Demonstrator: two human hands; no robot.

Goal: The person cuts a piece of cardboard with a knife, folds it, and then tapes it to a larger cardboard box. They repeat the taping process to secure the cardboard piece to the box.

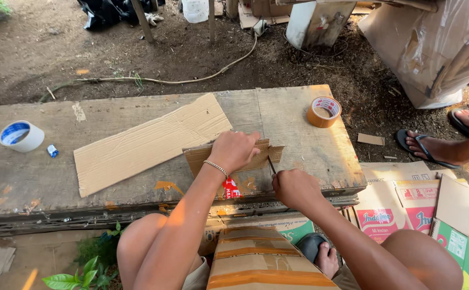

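Note:
My left hand (234,150) presses down on a small brown cardboard piece (199,157) lying on the worn wooden board (299,123). My right hand (294,188) grips a thin blade or cutter (271,165) whose tip touches the lower edge of that piece. A long cardboard strip (148,142) lies flat just to the left, partly under the small piece. A bracelet with a red tag (230,186) hangs at my left wrist.
A brown tape roll (324,111) sits at the board's far right, a white tape roll (22,136) at the far left. A taped cardboard box (261,263) rests between my knees. Flattened printed cartons (422,207) lie right. Another person's sandalled feet (433,146) stand beyond them.

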